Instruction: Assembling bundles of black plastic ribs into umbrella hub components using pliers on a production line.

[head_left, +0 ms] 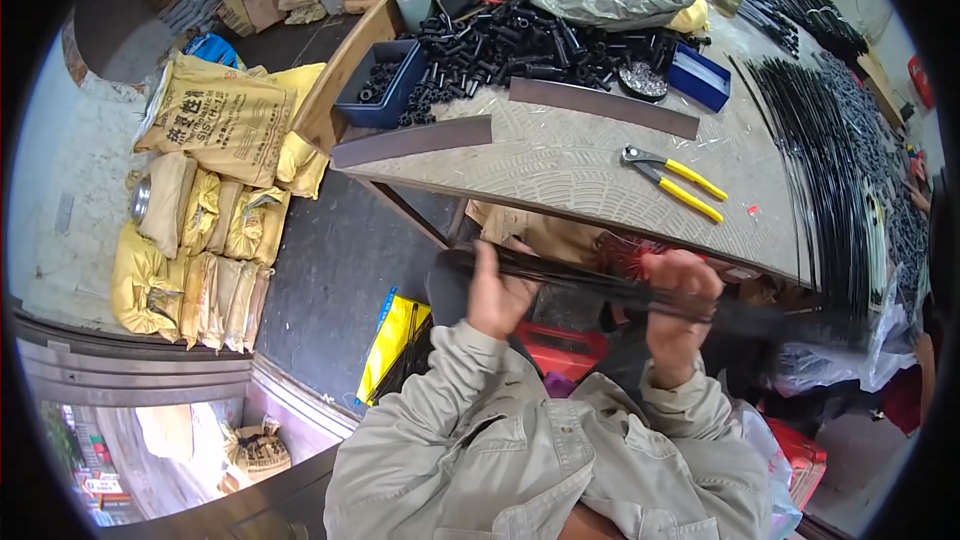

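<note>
1. We hold thin black rods [595, 283] at twelve o'clock, above our lap; our left hand [500, 297], at eleven, grips them behind its thumb.
2. Our right hand [683, 305], at one, curls around them, likely keeping the bundle together.
3. Pliers [694, 178] lie one o'clock on the table [560, 165], seemingly for easy reach.

We see a rough, matt surface [575, 158] with pressed-in curved ridges between one and two o'clock, and pliers [691, 177] between two and three with metal heads and glossy, plastic-looking yellow grips. We find smooth plastic in the blue bin [370, 116] at eleven and the blue box [698, 90] at two, plastic-looking parts [500, 50] with a slight gloss at twelve, and a crinkled, shiny plastic bag [600, 13] at one. The sacks [215, 115] at ten look creased. At six, the jacket [450, 440] is matt, wrinkled cloth. The central black strands [580, 283] blur too much for us to tell their material.
</note>
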The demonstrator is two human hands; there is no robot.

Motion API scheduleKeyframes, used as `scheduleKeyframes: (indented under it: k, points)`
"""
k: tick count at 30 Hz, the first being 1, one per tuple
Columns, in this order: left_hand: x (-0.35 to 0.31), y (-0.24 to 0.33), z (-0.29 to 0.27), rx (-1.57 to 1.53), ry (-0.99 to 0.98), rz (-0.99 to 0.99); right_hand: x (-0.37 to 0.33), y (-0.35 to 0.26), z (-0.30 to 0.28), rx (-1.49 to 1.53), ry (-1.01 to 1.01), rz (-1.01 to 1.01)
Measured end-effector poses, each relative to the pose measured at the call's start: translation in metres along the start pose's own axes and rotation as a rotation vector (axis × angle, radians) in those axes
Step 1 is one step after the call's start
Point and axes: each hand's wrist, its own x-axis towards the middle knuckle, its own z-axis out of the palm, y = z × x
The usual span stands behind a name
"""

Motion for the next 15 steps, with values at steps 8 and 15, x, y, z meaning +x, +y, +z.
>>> scheduleKeyframes:
  k: [8,15]
  points:
    - [-0.036,-0.015,0.007,0.708,-0.119,-0.530,0.022,-0.028,0.004,0.261,-0.093,0.079]
    - [-0.076,-0.012,0.115,1.155,-0.641,0.680,0.007,0.007,0.001,-0.030,-0.436,0.318]
